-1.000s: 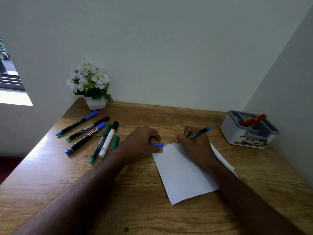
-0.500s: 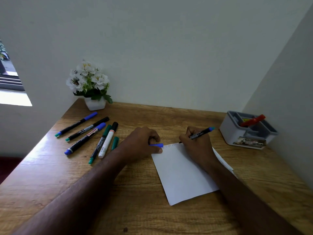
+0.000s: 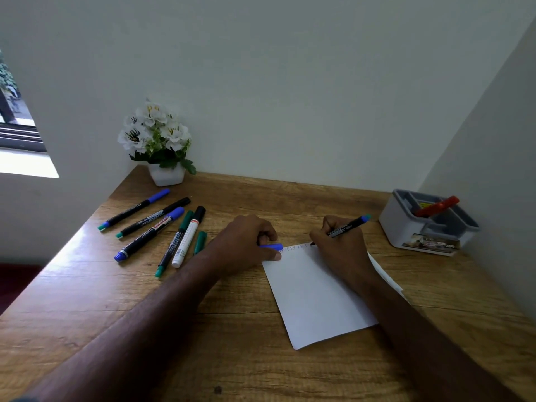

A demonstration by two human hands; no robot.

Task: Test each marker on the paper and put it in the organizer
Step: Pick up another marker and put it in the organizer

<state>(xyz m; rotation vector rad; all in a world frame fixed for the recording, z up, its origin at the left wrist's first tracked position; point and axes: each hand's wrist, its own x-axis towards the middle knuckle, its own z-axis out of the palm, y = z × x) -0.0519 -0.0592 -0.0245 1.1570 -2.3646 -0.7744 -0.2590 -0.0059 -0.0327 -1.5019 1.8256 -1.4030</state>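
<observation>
Gripping a black marker (image 3: 346, 227) with a blue end, the right hand (image 3: 340, 248) is curling its fingers round the barrel and setting the tip on the top edge of the paper (image 3: 316, 294), next to a short row of faint marks. Its grip is clamped on the marker, with the heel of the hand resting on the sheet. The left hand (image 3: 246, 245) is lying at the paper's top left corner, its grip pinching a blue cap (image 3: 272, 246) between thumb and curled fingers while the thumb is touching the sheet's corner. The paper is lying flat on the wooden desk (image 3: 203, 329), turned slightly askew, with more white sheet edges showing under the right wrist.

Further left, six capped markers (image 3: 162, 227) are lying side by side on the desk, well apart from the paper: caps of blue, black and green, one with a white barrel.

Further right, the grey organizer (image 3: 406, 230) is sitting near the side wall, with a red marker (image 3: 438, 206) leaning across its compartments.

At the back left corner, a white pot of white flowers (image 3: 158, 140) is standing against the wall.
</observation>
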